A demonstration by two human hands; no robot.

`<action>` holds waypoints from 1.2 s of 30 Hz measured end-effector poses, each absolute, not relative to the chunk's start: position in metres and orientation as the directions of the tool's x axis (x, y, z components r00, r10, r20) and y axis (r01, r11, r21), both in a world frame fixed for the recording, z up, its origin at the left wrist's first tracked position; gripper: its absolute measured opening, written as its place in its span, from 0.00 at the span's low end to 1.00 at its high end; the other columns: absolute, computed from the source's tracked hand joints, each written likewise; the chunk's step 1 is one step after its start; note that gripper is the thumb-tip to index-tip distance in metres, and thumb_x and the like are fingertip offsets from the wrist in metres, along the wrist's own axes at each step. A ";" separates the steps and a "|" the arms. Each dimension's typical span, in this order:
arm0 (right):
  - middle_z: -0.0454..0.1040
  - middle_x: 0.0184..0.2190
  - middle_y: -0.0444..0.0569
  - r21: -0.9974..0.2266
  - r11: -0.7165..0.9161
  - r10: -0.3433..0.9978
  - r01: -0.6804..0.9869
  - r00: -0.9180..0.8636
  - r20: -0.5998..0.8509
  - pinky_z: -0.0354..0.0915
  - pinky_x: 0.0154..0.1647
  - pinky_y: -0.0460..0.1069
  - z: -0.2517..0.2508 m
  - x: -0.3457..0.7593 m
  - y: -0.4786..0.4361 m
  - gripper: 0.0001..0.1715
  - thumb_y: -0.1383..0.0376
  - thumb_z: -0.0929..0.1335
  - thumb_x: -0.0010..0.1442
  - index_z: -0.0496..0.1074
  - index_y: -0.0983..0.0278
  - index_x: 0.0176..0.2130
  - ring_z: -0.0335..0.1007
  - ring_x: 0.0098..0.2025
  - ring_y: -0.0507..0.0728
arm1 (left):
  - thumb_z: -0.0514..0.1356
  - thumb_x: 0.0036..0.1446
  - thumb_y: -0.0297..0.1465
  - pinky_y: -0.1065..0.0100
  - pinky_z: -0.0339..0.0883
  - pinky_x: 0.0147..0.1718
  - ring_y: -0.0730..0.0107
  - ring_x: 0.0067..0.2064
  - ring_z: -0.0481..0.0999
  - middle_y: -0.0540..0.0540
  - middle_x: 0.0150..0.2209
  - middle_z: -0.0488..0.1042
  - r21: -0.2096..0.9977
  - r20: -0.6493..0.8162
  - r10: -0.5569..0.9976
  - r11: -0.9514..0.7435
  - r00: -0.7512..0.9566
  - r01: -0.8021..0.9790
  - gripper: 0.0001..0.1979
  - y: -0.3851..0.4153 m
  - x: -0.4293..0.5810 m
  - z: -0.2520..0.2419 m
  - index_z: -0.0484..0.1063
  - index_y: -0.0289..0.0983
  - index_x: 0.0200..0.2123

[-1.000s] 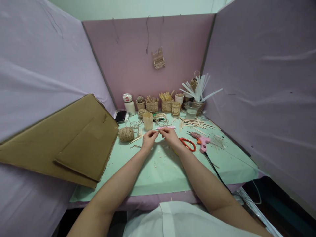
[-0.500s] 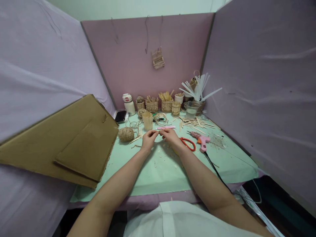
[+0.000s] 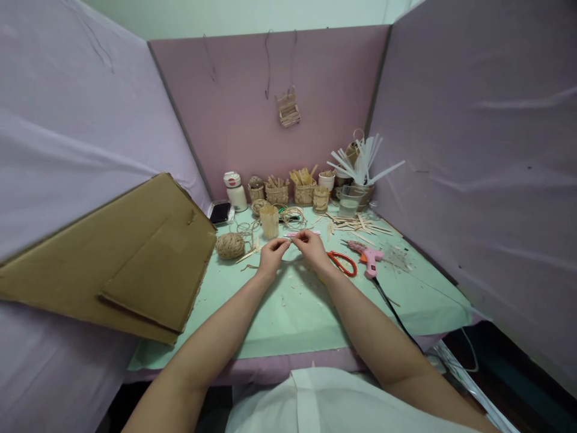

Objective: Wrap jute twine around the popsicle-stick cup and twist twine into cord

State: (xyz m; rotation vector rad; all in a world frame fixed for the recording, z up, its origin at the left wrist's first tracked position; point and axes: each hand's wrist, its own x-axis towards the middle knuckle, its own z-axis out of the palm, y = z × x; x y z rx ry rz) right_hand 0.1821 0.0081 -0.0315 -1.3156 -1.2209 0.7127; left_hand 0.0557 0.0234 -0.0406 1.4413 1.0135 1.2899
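Over the middle of the green-covered table (image 3: 288, 325), my left hand (image 3: 273, 254) and my right hand (image 3: 311, 248) meet almost fingertip to fingertip. Both are pinched closed on something small and thin between them, too small to name. Just beyond lies a pink pen-like tool (image 3: 291, 234), partly behind the right hand. A woven tan cup (image 3: 269, 221) stands behind the left hand, and a ball of twine (image 3: 230, 246) sits to its left. Red-handled scissors (image 3: 343, 263) lie beside my right wrist, partly covered by it.
A pink glue gun (image 3: 371, 257) with a black cord lies at the right. Thin wooden strips (image 3: 360, 224) are scattered behind it. Small baskets (image 3: 277, 192), a white bottle (image 3: 235, 192) and a clear water cup (image 3: 349, 201) line the back. Cardboard (image 3: 148, 258) leans at the left.
My right hand has lifted slightly and shifted a little away from the front, its fingertips still close to the left hand's. The left hand has barely moved.
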 end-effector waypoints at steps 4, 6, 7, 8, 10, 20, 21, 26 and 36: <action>0.73 0.28 0.46 -0.930 0.232 0.924 0.284 0.234 0.302 0.61 0.34 0.48 -0.033 0.181 0.010 0.10 0.61 0.65 0.48 0.72 0.65 0.29 0.66 0.30 0.53 | 0.62 0.45 0.37 0.68 0.63 0.34 0.69 0.34 0.71 0.46 0.30 0.76 0.965 0.258 0.962 -0.260 0.090 0.013 0.11 0.026 0.055 -0.043 0.76 0.35 0.29; 0.75 0.29 0.47 -0.931 0.237 0.927 0.278 0.222 0.303 0.62 0.36 0.48 -0.033 0.180 0.009 0.12 0.60 0.65 0.49 0.74 0.65 0.31 0.67 0.32 0.54 | 0.62 0.45 0.36 0.67 0.64 0.36 0.68 0.35 0.72 0.46 0.30 0.76 0.960 0.276 0.958 -0.278 0.076 0.018 0.10 0.027 0.055 -0.045 0.76 0.35 0.29; 0.75 0.30 0.48 -0.932 0.236 0.927 0.277 0.223 0.301 0.62 0.37 0.49 -0.034 0.180 0.009 0.13 0.60 0.65 0.50 0.74 0.65 0.31 0.68 0.33 0.54 | 0.62 0.45 0.36 0.67 0.64 0.37 0.68 0.35 0.72 0.46 0.31 0.76 0.957 0.288 0.955 -0.290 0.071 0.025 0.10 0.028 0.054 -0.046 0.76 0.35 0.29; 0.76 0.30 0.48 -0.932 0.233 0.927 0.278 0.225 0.299 0.62 0.37 0.49 -0.034 0.180 0.009 0.13 0.59 0.66 0.50 0.75 0.65 0.31 0.68 0.33 0.55 | 0.62 0.46 0.35 0.67 0.64 0.38 0.68 0.35 0.72 0.46 0.31 0.76 0.951 0.304 0.950 -0.307 0.067 0.039 0.10 0.029 0.054 -0.046 0.76 0.35 0.29; 0.76 0.30 0.49 -0.931 0.229 0.926 0.283 0.231 0.298 0.63 0.38 0.49 -0.035 0.180 0.010 0.13 0.59 0.66 0.50 0.75 0.65 0.31 0.69 0.33 0.55 | 0.62 0.47 0.34 0.67 0.63 0.37 0.69 0.35 0.71 0.45 0.31 0.76 0.932 0.347 0.935 -0.353 0.070 0.089 0.09 0.029 0.053 -0.047 0.77 0.35 0.29; 0.77 0.31 0.48 -0.903 0.244 0.912 0.354 0.233 0.338 0.64 0.36 0.49 -0.038 0.180 0.011 0.10 0.62 0.67 0.49 0.75 0.64 0.31 0.69 0.31 0.54 | 0.60 0.50 0.33 0.70 0.62 0.33 0.69 0.34 0.71 0.46 0.29 0.75 0.822 0.491 0.862 -0.507 0.130 0.260 0.07 0.026 0.050 -0.044 0.77 0.38 0.29; 0.76 0.31 0.48 -0.899 0.247 0.910 0.362 0.233 0.343 0.63 0.36 0.49 -0.038 0.180 0.010 0.10 0.62 0.67 0.49 0.75 0.63 0.31 0.69 0.31 0.54 | 0.60 0.50 0.33 0.70 0.62 0.33 0.69 0.34 0.71 0.46 0.30 0.75 0.816 0.496 0.858 -0.513 0.133 0.266 0.07 0.026 0.049 -0.044 0.77 0.38 0.29; 0.74 0.29 0.47 -0.851 0.280 0.885 0.445 0.223 0.408 0.62 0.35 0.48 -0.038 0.180 0.010 0.07 0.64 0.66 0.49 0.73 0.63 0.28 0.66 0.30 0.53 | 0.61 0.50 0.32 0.70 0.62 0.33 0.69 0.35 0.71 0.46 0.30 0.75 0.798 0.515 0.844 -0.536 0.151 0.274 0.06 0.026 0.049 -0.045 0.78 0.38 0.29; 0.69 0.24 0.45 -0.820 0.265 0.892 0.507 0.194 0.409 0.58 0.34 0.48 -0.039 0.179 0.010 0.06 0.64 0.64 0.49 0.69 0.63 0.25 0.63 0.30 0.53 | 0.60 0.48 0.32 0.69 0.62 0.34 0.69 0.35 0.71 0.46 0.30 0.75 0.883 0.408 0.909 -0.417 0.087 0.216 0.07 0.026 0.053 -0.046 0.75 0.35 0.28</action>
